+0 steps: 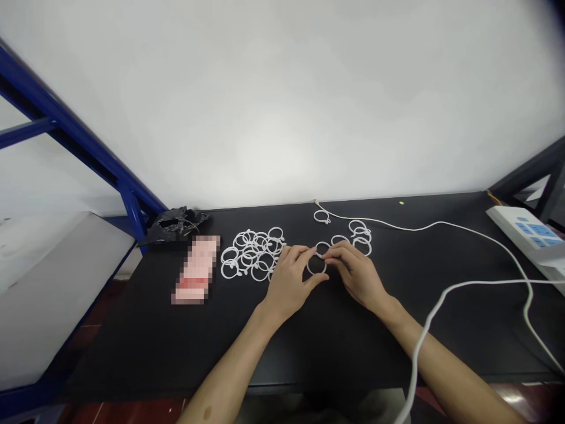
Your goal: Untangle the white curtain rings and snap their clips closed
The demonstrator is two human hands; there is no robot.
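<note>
Between my two hands is a thin white ring (316, 272), held a little above the black table. My left hand (289, 277) curls around its left side, with the thumb and fingertips closed on the rim. The fingertips of my right hand (355, 270) pinch the ring's right upper edge. Left of my left hand lies a pile of similar white rings (249, 259), each with a small knob or tab. Past my right hand a few more rings (362, 246) lie on the table, and a single ring (321, 216) sits farther back.
A white cable (415, 228) crosses the back right, and another (428, 321) hangs in front of my right forearm. A white power strip (525, 229) is at the right edge. Crumpled black plastic (180, 224) and a blurred pink rectangle (196, 270) lie left. A blue frame (88, 141) stands beyond.
</note>
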